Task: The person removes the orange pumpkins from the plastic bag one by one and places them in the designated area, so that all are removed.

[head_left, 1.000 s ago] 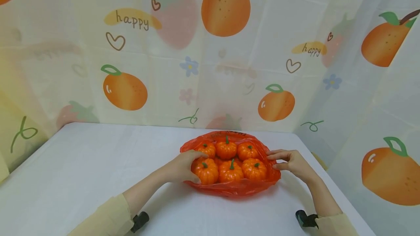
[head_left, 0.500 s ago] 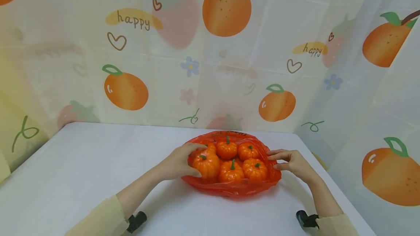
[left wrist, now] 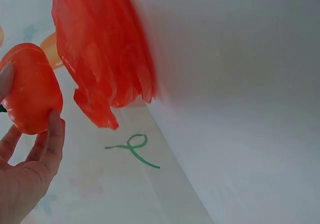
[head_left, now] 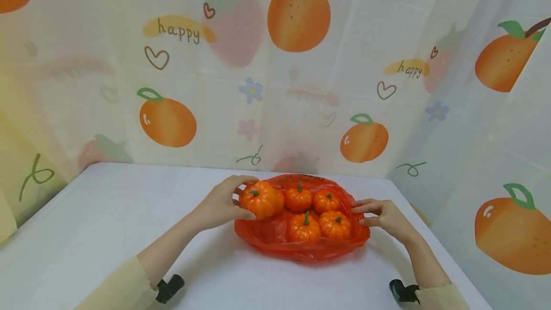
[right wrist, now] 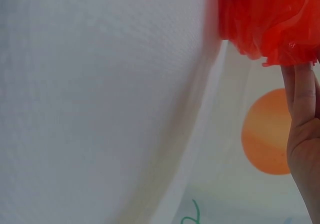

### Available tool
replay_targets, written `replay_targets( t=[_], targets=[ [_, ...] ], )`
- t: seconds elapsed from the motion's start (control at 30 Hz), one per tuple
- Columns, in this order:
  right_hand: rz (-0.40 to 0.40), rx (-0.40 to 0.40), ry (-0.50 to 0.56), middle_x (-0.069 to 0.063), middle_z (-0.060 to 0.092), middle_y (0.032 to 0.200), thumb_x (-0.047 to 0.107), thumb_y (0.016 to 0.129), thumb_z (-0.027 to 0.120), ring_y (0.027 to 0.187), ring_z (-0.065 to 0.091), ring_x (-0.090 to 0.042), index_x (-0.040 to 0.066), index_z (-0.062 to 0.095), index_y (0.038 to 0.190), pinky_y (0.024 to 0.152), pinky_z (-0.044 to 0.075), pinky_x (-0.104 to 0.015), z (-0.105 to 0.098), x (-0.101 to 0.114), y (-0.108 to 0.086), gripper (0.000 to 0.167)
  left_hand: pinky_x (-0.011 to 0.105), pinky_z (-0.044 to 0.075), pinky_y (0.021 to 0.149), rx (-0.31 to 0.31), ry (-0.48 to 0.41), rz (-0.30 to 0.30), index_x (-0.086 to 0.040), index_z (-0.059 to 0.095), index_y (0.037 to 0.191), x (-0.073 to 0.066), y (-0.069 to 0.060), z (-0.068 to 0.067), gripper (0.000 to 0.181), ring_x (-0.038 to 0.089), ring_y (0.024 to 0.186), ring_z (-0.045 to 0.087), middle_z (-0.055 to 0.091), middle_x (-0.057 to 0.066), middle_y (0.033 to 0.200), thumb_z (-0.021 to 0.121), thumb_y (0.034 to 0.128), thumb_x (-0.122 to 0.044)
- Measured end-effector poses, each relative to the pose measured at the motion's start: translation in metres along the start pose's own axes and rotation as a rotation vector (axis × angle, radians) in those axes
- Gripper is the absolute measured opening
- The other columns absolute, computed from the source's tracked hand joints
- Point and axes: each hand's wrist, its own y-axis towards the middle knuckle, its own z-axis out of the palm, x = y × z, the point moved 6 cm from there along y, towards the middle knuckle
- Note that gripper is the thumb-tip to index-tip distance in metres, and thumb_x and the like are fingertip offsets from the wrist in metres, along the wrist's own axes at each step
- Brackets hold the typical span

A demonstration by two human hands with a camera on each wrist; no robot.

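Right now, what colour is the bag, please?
The bag is red, showing best in the head view.

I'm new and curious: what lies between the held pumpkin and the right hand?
In the head view, more pumpkins in a red bag lie between the held pumpkin and the right hand.
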Motion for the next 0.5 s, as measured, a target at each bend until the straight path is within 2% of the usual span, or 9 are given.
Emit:
replay_targets(
  t=[0.2,0.5],
  targets=[
    [0.01,0.008,0.004,-0.019,0.064,0.134,0.011,0.085,0.068,0.134,0.048,-0.044,0.006,0.074,0.113,0.091,0.059,-0.028,0.001,-0.001,0.001,0.029,0.035,0.06,0.087,-0.044,0.009,-0.021,-0.018,0.05,0.14,0.011,-0.004,-0.017,0.073,0.026,0.113,0.057,0.055,0.008,0.132,0.084,0.0755,-0.016],
    [0.011,-0.001,-0.017,-0.017,0.065,0.131,0.012,0.085,0.069,0.131,0.051,-0.041,0.007,0.075,0.112,0.089,0.057,-0.022,0.0,-0.002,0.001,0.028,0.036,0.061,0.085,-0.123,0.043,-0.035,-0.015,0.051,0.14,0.023,-0.006,-0.041,0.073,0.032,0.113,0.059,0.054,0.012,0.134,0.084,0.0751,-0.016]
  ],
)
